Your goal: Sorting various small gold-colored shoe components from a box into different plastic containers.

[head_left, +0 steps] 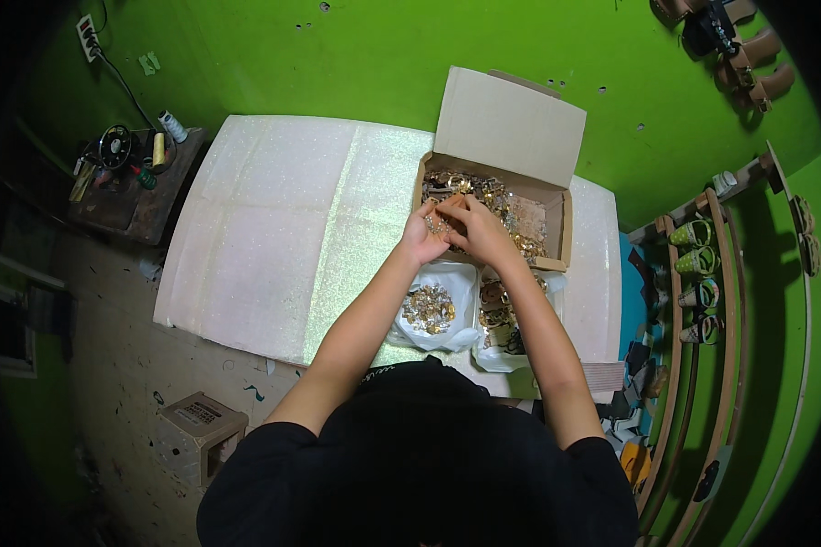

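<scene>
My left hand (420,239) is turned palm up and cupped around small shiny silver-coloured metal pieces (440,222). Over that palm, my right hand (480,230) has its fingers bent together in a pinch; what sits between the fingertips is too small to tell. Both hands are above the near left part of an open cardboard box (566,239), which holds a heap of gold and silver metal fittings (494,193). Closer to me, a white plastic-lined container (465,339) holds more small gold and silver pieces (429,309). Beside it, under my right forearm, a second lined container (499,359) holds larger buckle-like fittings (494,316).
A pale glittery sheet (255,228) covers the table. Thread spools (159,149) stand on a dark side table (123,214) at the left. A cardboard carton (201,428) is on the floor. Sandals (696,261) hang on a wooden rack (732,301) at the right.
</scene>
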A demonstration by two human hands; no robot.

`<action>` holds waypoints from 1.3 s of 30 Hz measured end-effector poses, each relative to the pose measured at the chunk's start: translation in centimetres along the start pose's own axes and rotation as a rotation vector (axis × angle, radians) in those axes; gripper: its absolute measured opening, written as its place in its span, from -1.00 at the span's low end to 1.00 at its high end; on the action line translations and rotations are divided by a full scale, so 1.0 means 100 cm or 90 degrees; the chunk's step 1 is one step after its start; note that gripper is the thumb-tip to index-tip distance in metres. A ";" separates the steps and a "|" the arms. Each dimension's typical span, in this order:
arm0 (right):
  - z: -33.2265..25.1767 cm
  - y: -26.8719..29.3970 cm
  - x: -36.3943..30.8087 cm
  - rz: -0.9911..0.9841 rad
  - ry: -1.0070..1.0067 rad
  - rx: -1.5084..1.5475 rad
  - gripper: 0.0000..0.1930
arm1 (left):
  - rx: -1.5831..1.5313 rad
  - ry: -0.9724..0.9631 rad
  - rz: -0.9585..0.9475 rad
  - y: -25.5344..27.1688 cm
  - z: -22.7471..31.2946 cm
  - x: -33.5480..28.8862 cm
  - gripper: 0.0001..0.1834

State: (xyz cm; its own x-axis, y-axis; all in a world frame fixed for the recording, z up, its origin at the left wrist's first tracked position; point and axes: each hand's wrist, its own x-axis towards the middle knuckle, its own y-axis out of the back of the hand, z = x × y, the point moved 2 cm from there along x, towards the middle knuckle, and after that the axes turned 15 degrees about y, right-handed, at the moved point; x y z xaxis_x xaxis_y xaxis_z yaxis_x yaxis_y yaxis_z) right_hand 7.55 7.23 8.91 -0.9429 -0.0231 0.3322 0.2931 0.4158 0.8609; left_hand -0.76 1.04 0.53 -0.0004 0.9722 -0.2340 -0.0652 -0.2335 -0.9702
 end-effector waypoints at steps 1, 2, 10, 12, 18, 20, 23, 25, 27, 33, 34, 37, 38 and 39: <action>0.001 0.000 0.003 0.000 0.003 0.001 -0.63 | 0.000 -0.003 0.000 0.008 0.003 0.002 -0.50; 0.002 -0.002 0.006 -0.019 0.036 -0.024 -0.63 | -0.003 0.024 -0.089 0.018 0.006 0.005 -0.51; 0.015 0.001 0.011 -0.064 0.104 -0.034 -0.71 | -0.024 0.042 -0.140 0.016 0.005 0.007 -0.55; 0.016 0.001 0.013 -0.051 0.110 -0.042 -0.76 | -0.054 0.055 -0.146 0.016 0.005 0.007 -0.56; 0.013 0.000 0.020 -0.102 0.141 -0.090 -0.86 | -0.069 0.020 -0.070 0.015 0.004 0.007 -0.59; 0.011 -0.003 0.021 -0.115 0.143 -0.107 -0.87 | -0.062 0.022 -0.061 0.019 0.005 0.008 -0.59; 0.019 -0.011 0.021 -0.133 0.144 -0.147 -0.89 | -0.041 0.028 -0.055 0.022 0.005 0.011 -0.58; 0.022 -0.016 0.021 -0.139 0.144 -0.168 -0.89 | -0.028 0.032 -0.057 0.013 0.004 0.008 -0.57; 0.021 -0.019 0.020 -0.112 0.187 -0.218 -0.91 | -0.014 0.017 0.007 0.006 0.003 0.003 -0.52; 0.025 -0.026 0.017 -0.147 0.227 -0.229 -0.90 | 0.018 0.007 -0.042 -0.001 0.002 0.002 -0.46; 0.024 -0.026 0.016 -0.147 0.226 -0.229 -0.90 | 0.018 0.007 -0.042 -0.001 0.002 0.002 -0.46; 0.025 -0.024 0.015 -0.148 0.188 -0.211 -0.86 | 0.039 0.011 -0.108 -0.002 0.003 0.003 -0.46; 0.026 -0.020 0.014 -0.135 0.183 -0.166 -0.86 | 0.025 0.012 -0.095 -0.001 0.002 0.003 -0.45; 0.028 -0.016 0.014 -0.122 0.179 -0.122 -0.86 | 0.011 0.012 -0.082 0.001 0.002 0.004 -0.45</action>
State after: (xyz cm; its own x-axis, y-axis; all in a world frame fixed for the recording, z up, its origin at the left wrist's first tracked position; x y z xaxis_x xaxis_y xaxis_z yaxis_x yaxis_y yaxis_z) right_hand 5.31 9.05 6.93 -0.9112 -0.3429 0.2285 0.1658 0.2025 0.9651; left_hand -1.01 1.45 0.34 0.0276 0.9936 -0.1094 -0.0814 -0.1068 -0.9909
